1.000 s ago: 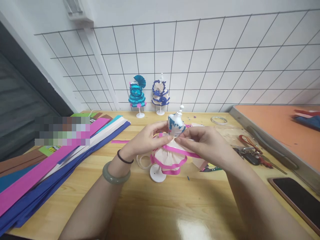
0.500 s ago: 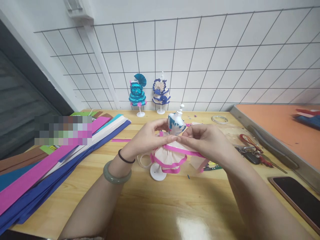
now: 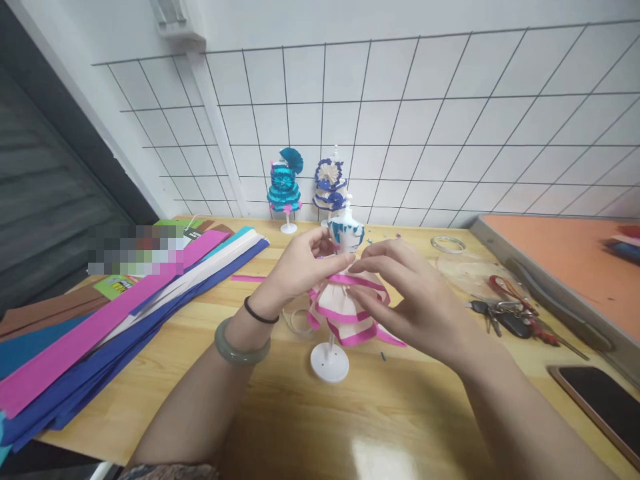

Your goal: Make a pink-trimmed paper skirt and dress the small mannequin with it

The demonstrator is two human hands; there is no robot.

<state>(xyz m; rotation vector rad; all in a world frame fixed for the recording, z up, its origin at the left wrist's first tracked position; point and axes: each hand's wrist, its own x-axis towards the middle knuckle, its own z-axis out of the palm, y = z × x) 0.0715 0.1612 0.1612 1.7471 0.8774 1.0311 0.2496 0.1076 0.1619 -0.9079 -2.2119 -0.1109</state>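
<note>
A small white dress form [image 3: 348,233] with blue patches on its bust stands on a round white base [image 3: 330,363]. Around its lower part hangs a tiered cream paper skirt [image 3: 340,299] edged in pink. My left hand [image 3: 307,263] grips the skirt's top at the waist, thumb across the front and fingers partly hidden behind the form. On the other side, my right hand [image 3: 410,293] has its fingers spread against the skirt's pink-edged upper layer, with no pinch visible.
Behind stand two decorated forms, one turquoise [image 3: 284,187], one blue and cream [image 3: 330,183]. Coloured paper strips [image 3: 165,293] lie at left. To the right are keys [image 3: 510,317], a phone [image 3: 595,407], a tape roll [image 3: 449,244] and an orange board [image 3: 560,267].
My right hand has let go of the pink-edged paper strip and its fingers have spread. The strip now lies around the skirt, and the form stands more upright. The view has shifted slightly.
</note>
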